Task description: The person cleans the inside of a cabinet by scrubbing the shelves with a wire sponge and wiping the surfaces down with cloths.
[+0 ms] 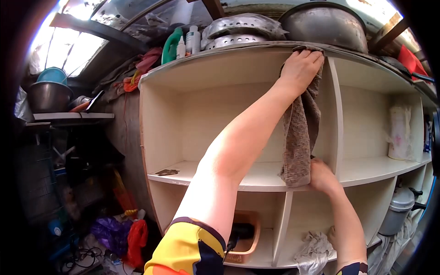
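High on the front of a cream shelf unit (pixel 238 184), my left hand (pixel 300 68) presses a grey-brown cloth (pixel 297 137) against the top edge, its fingers closed on the cloth. The cloth hangs down in front of the upper compartment to the middle shelf board. My right hand (pixel 322 176) is at that board, beside the cloth's lower end and left of the upright divider. Its fingers are mostly hidden behind the cloth, so what they hold cannot be made out.
On top stand a large metal pot (pixel 323 27), perforated metal pans (pixel 243 27) and a green bottle (pixel 171 46). Below are an orange basket (pixel 250 250) and a crumpled white cloth (pixel 314 250). A pressure cooker (pixel 398 208) stands at right; bags litter the lower left.
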{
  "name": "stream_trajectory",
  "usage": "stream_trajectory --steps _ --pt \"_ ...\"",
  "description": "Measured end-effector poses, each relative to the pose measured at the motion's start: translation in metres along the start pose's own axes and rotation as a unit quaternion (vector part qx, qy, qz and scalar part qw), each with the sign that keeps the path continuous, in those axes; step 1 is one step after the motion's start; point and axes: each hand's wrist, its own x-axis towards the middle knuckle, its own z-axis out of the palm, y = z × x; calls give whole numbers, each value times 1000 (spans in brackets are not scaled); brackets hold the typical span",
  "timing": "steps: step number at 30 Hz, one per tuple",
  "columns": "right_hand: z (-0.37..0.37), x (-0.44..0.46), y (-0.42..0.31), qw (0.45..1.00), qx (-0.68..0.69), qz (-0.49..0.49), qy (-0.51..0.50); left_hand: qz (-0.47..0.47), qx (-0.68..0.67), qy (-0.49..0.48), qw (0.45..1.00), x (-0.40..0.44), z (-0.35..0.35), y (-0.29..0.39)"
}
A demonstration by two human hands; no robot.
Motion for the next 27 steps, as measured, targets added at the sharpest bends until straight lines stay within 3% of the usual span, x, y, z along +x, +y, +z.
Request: stream_trajectory --steps 3,10,21,27 --pt "-15 -1 -20 995 -1 94 -45 -10 22 20 1000 -27 -21 -25" --pt "-6 -6 -11 998 45 51 11 -44 56 31 997 -94 -85 -92" --pt "-2 1 -5 997 19 72 -20 -234 228 22 945 -232 -215 -211" --pt "-2 -1 -7 997 24 75 -8 -233 286 -55 928 -248 -244 -250"
